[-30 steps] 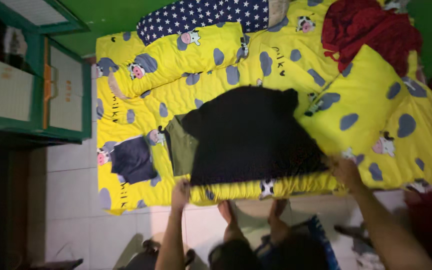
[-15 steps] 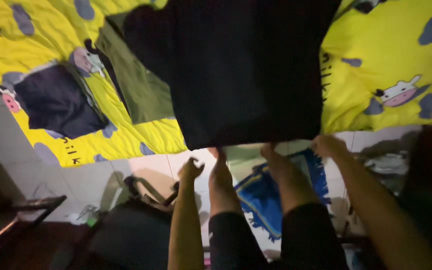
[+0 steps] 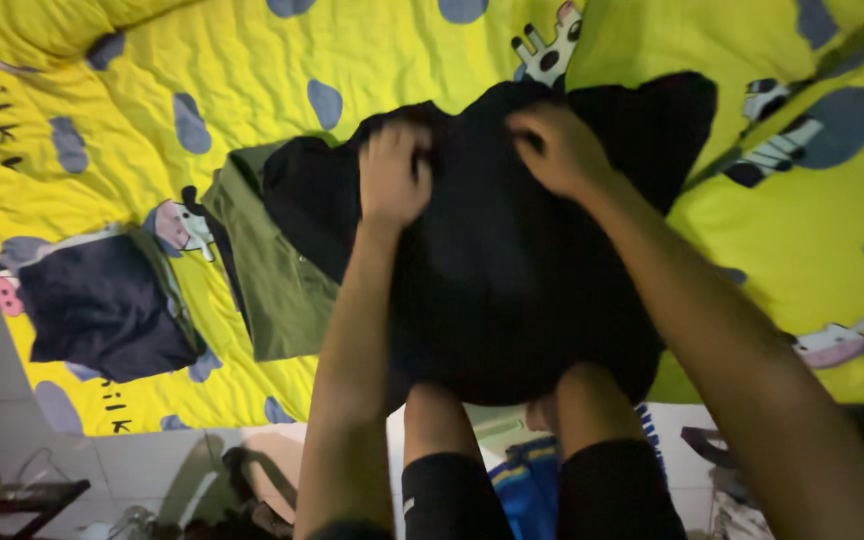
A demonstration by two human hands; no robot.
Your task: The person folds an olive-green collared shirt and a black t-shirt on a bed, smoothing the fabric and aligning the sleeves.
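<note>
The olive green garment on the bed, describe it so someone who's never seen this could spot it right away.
Start at the yellow cow-print bedspread. Near its floor-side edge lies a black garment under both hands; the olive green garment is flat beside it, partly tucked beneath its left side. It is the only green piece, unlike the folded navy garment lying apart further left.

Yellow quilted bed cover (image 3: 372,50) with blue spots and cartoon cows

It fills most of the frame; a black garment (image 3: 512,270) lies at centre, reaching the bed's lower edge; a folded olive-green garment (image 3: 277,290) lies just left of it, partly tucked under; a folded dark navy garment (image 3: 102,305) lies apart at lower left.
</note>
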